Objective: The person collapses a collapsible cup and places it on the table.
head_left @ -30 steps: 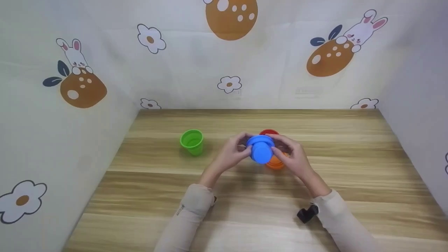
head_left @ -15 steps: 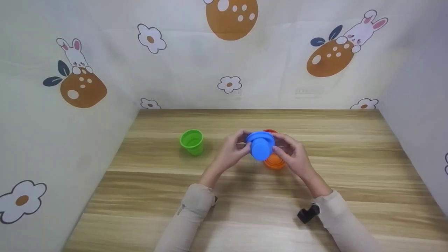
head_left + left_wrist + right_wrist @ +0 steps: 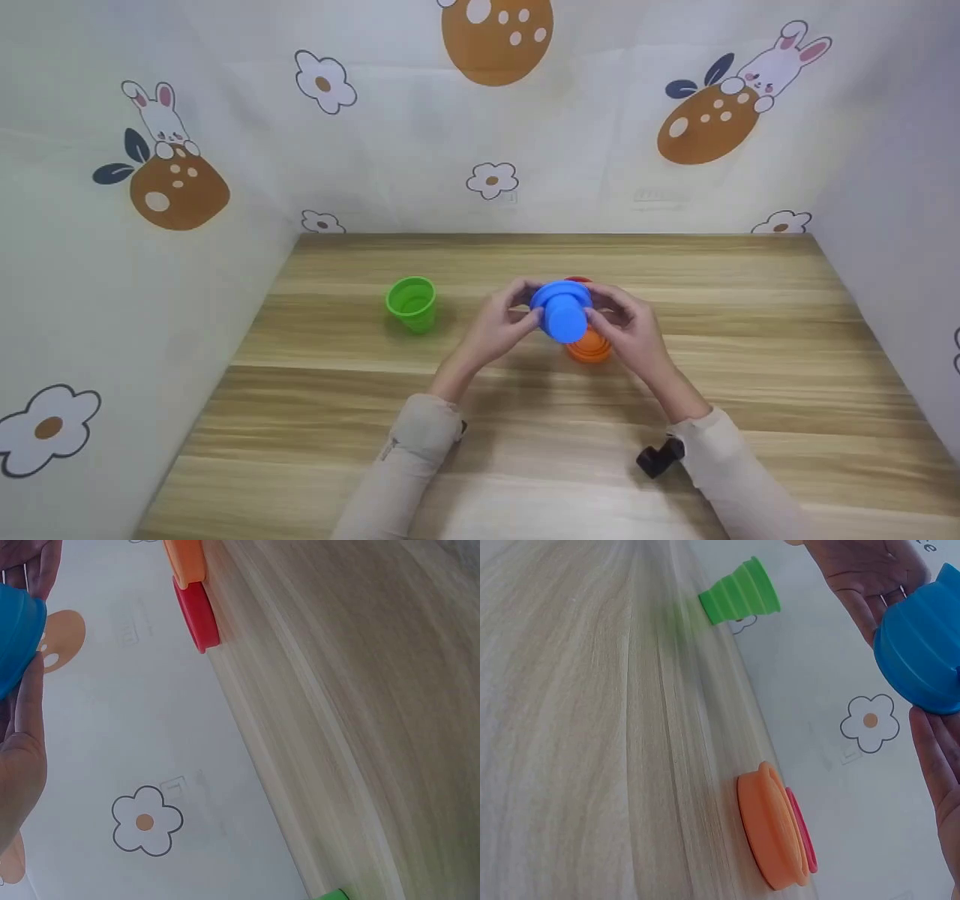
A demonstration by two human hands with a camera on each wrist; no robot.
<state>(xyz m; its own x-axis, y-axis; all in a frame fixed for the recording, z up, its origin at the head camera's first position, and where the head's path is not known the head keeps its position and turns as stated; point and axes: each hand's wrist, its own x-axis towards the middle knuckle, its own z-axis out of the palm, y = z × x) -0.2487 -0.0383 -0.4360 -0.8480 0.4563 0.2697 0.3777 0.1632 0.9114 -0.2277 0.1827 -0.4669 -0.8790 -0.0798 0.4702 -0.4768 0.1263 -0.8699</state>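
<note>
A blue collapsible cup point(image 3: 566, 319) is held up above the table between both hands, its narrow base turned toward the head camera. My left hand point(image 3: 501, 319) grips its left side, thumb near the base and fingers at the rim. From the right, my right hand point(image 3: 630, 326) grips it the same way. The stepped wall of the blue cup point(image 3: 922, 645) bulges in the right wrist view. Below and behind it, an orange collapsed cup point(image 3: 589, 347) lies flat on the table. A red collapsed cup point(image 3: 199, 615) sits beyond the orange one, mostly hidden by the blue cup in the head view.
An extended green collapsible cup point(image 3: 412, 304) stands upright on the wooden table point(image 3: 337, 420), to the left of the hands. Patterned cloth walls point(image 3: 405, 150) enclose the back and sides. A black wrist-camera piece point(image 3: 660, 457) juts from the right sleeve.
Both hands have raised the blue cup slightly and tilted it, and its base has swung a little to the right over the last half second. The other cups stay put.
</note>
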